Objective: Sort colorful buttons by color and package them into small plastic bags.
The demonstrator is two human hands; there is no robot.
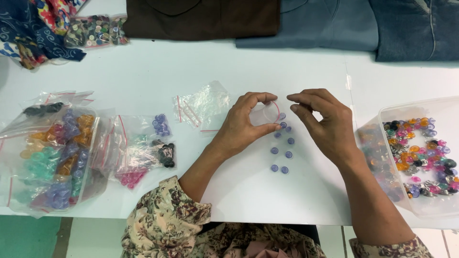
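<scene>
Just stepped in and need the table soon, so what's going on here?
A person is sorting small buttons. The left hand holds open a small clear zip bag, while the right hand hovers beside it with fingers pinched. Blue buttons lie loose on the white table beneath. Bags of sorted buttons sit left, a tub of mixed ones right.

One head-worn camera looks steeply down from close above the white table [143, 71], facing away from the wearer. Folded cloths [201, 19] lie at twelve o'clock, the wearer's floral sleeves [162, 224] at six. No second view shares the scene.
</scene>
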